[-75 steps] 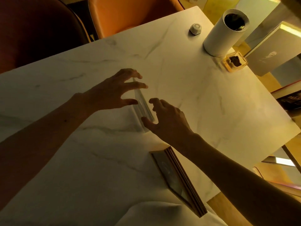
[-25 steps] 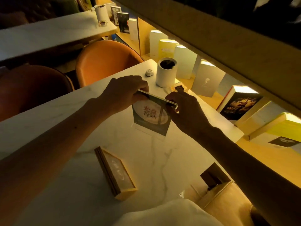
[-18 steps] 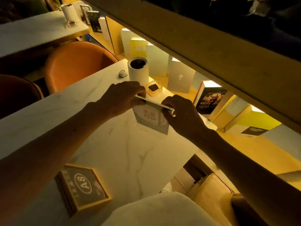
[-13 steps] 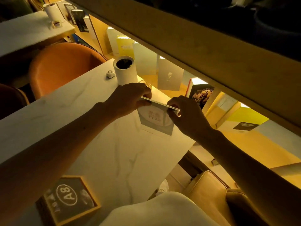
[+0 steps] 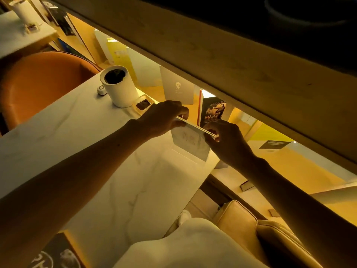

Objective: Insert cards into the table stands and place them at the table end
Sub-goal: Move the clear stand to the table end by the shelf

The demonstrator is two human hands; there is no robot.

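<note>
A clear acrylic table stand (image 5: 190, 144) with a printed card inside stands upright near the far right end of the white marble table (image 5: 108, 171). My left hand (image 5: 164, 118) pinches the left part of its top edge. My right hand (image 5: 227, 142) pinches the right part of that edge. Whether the base of the stand touches the table I cannot tell. A second stand in a wooden frame (image 5: 56, 252), marked with a table number, lies at the near left edge of the view.
A white cylindrical holder (image 5: 118, 87), a small round white device (image 5: 101, 90) and a little clear box with dark contents (image 5: 144, 104) stand at the far table end. Books (image 5: 212, 111) line a lit shelf beyond. An orange chair (image 5: 44, 82) is left, a padded seat (image 5: 251, 229) below right.
The stand lay flat on the table three seconds ago; now both hands hold it upright. Over the last second they have carried it further toward the table's far right end.
</note>
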